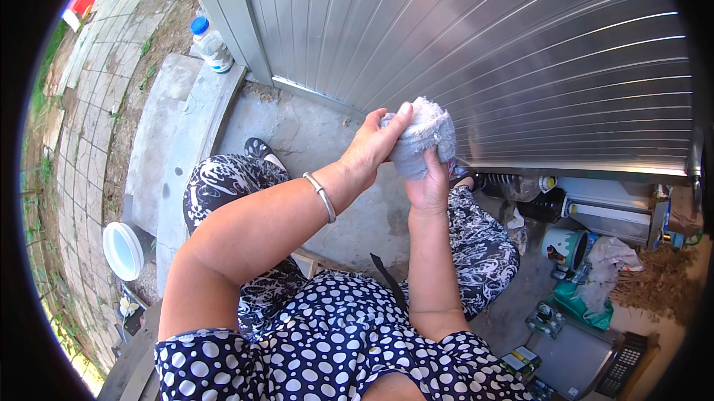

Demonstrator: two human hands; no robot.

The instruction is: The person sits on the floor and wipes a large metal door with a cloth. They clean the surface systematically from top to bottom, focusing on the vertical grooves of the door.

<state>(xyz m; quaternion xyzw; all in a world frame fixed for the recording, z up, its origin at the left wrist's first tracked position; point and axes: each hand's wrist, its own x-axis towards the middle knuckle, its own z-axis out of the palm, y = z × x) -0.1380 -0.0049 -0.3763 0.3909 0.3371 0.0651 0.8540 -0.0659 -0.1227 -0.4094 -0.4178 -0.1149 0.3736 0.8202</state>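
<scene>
Both my hands, left hand [372, 144] and right hand [430, 187], grip the grey rag [422, 137], fingers closed around it, bunching it before the metal shutter [520, 52].

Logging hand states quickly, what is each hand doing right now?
Left hand: closed on the wadded grey-white cloth, gripping from above.
Right hand: closed on the same cloth, gripping from below.

My right grip [430, 187] is wrapped round the bottom of the grey rag [421, 141], so its palm side and whatever's bunched inside are out of sight, and my left grip [378, 141] covers the rag's left edge. One foot is mostly hidden behind my knee, only a dark shoe [257, 148] tip peeking out. The clutter [580, 282] at lower right is too small and jumbled to sort out.
</scene>
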